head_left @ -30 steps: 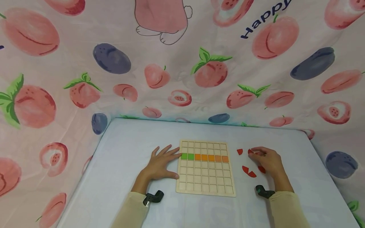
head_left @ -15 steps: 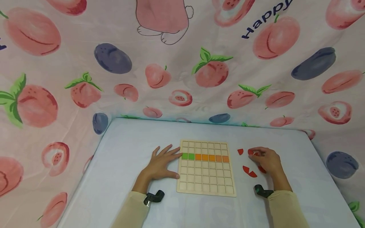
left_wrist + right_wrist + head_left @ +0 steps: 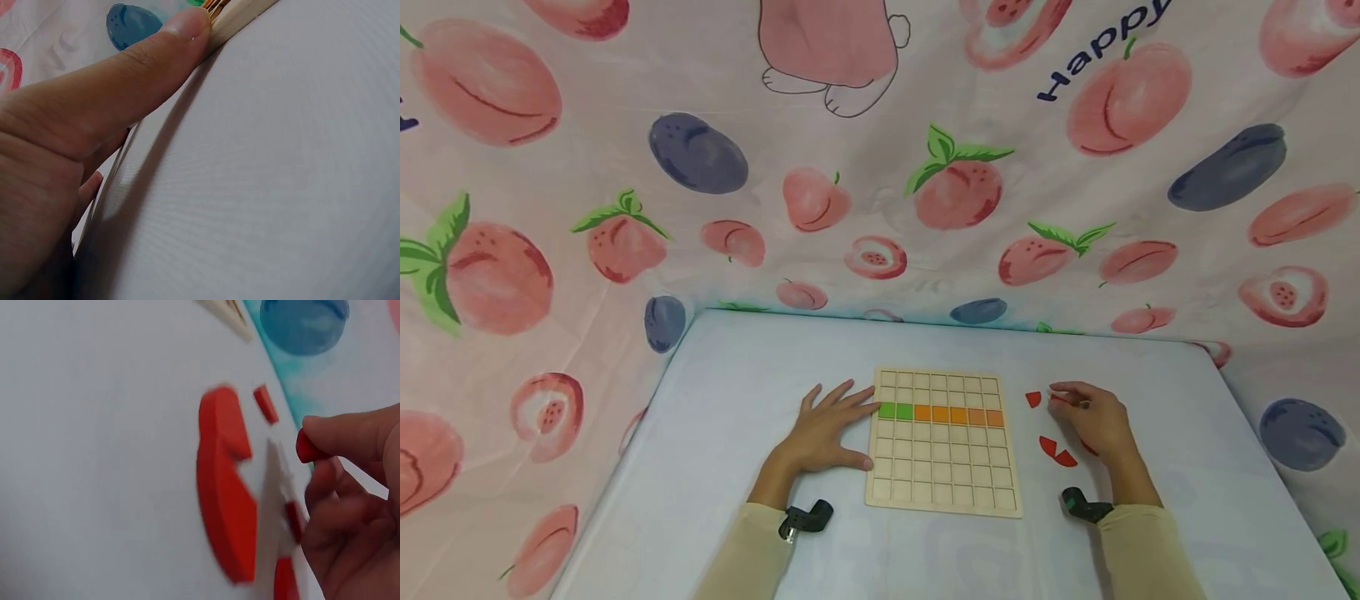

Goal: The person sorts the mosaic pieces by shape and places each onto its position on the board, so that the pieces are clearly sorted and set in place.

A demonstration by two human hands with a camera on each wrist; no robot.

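A pale wooden grid board (image 3: 942, 473) lies on the table, with a row of green tiles (image 3: 896, 411) and orange tiles (image 3: 958, 415) across its upper part. My left hand (image 3: 820, 437) is spread along the board's left side; its thumb (image 3: 181, 31) touches the edge in the left wrist view. Between thumb and fingers, my right hand (image 3: 1097, 421) pinches a small red wedge-shaped piece (image 3: 308, 449), just above the table. More red wedges lie near it, such as one at the back (image 3: 1033, 399) and two close together (image 3: 1056, 452). The hand partly hides others.
A white cloth (image 3: 760, 358) covers the table. Behind it hangs a fruit-print curtain (image 3: 880, 200), which also runs down both sides. Each wrist wears a black camera mount, the left one (image 3: 808, 517) and the right one (image 3: 1084, 505).
My right hand has shifted slightly left and up, lifting a red wedge from among the pieces. The left hand and the board stay in place.
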